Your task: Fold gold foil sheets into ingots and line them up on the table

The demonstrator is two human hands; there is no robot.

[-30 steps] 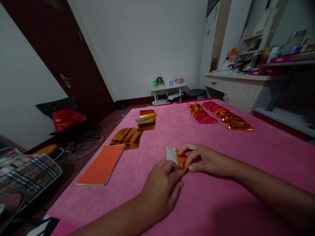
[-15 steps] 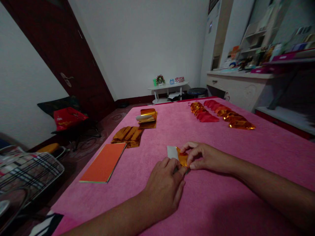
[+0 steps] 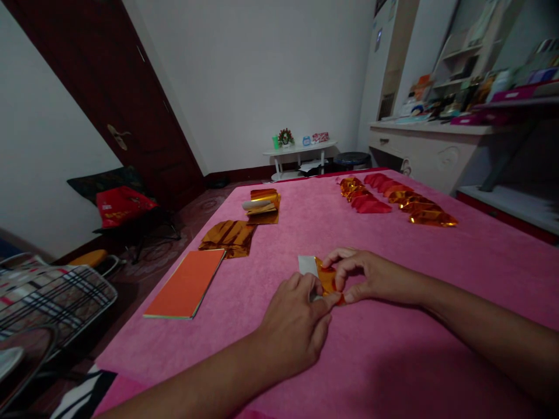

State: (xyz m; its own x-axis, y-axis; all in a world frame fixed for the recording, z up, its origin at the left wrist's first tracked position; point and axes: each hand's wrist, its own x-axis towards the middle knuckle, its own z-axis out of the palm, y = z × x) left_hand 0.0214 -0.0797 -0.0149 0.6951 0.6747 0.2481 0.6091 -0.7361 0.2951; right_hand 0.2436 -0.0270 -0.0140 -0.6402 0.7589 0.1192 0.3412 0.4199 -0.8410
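A small sheet of gold foil paper (image 3: 325, 277) with a pale grey-white back lies on the pink cloth, partly folded over. My left hand (image 3: 301, 317) presses on its near side, fingers curled and thumb against the lower edge. On its right side, my right hand (image 3: 360, 276) pinches the gold part between thumb and fingers. The fingers hide much of the paper's near corner. To the left lie a stack of orange paper (image 3: 187, 284), a fanned pile of gold foil sheets (image 3: 229, 237) and a curled stack of gold foil (image 3: 266, 212).
Rows of folded red and gold foil pieces (image 3: 402, 201) lie at the far right of the pink-covered table (image 3: 209, 361). Beyond stand a white side table (image 3: 301, 150), a black stool (image 3: 351, 158) and a cluttered desk (image 3: 428, 139). A chair with a red bag (image 3: 122, 205) stands left.
My left thumb and fingers have shifted slightly right along the foil paper's near edge. The right hand still pinches it. The camera view has moved slightly.
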